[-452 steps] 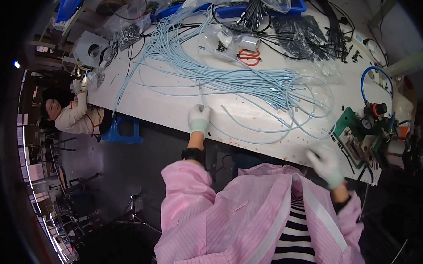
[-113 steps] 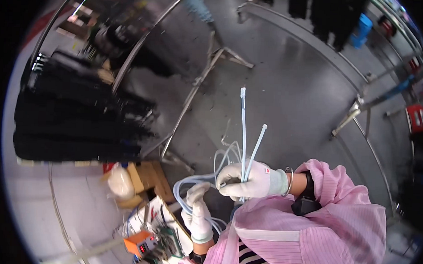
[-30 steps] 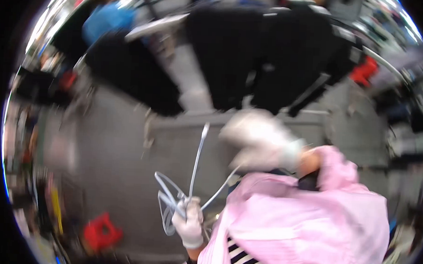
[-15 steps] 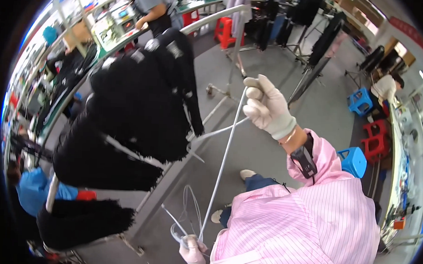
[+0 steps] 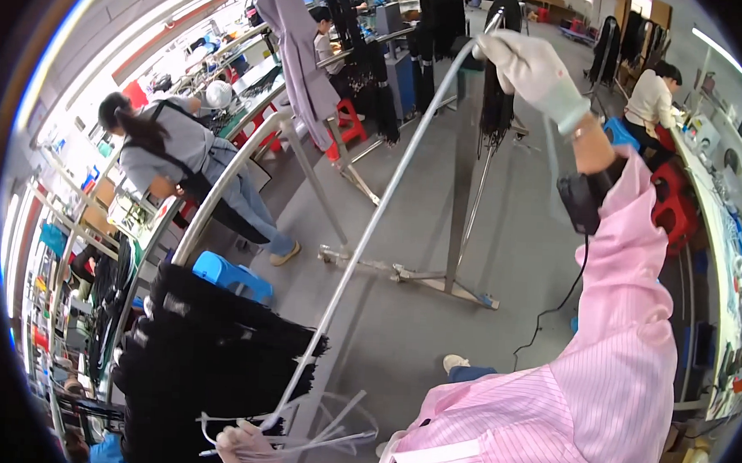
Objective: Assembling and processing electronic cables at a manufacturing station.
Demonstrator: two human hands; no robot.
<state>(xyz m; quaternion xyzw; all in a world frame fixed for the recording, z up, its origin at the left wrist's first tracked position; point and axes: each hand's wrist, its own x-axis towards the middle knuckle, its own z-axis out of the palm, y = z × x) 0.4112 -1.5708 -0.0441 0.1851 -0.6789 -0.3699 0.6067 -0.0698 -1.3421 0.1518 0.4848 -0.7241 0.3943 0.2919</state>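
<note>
Raised right hand (image 5: 534,66) grips pale cable (image 5: 371,231) taut.

right hand (image 5: 534,66) raised higher, pale cable (image 5: 371,223) stretched taut, left hand (image 5: 250,445) lower

Thin pale-blue plastic cable (image 5: 371,231) stretched taut and slanted, gripped at top by raised right hand (image 5: 531,69); lower end loops loosely at left hand (image 5: 250,448).

Both the right hand (image 5: 534,66) and the left hand (image 5: 246,445) wear pale knitted cloth gloves, matt. Between their fingers runs a smooth, glossy plastic cable (image 5: 371,231). The pink striped sleeve (image 5: 623,325) is thin cloth; the rack (image 5: 224,175) is shiny metal.
</note>
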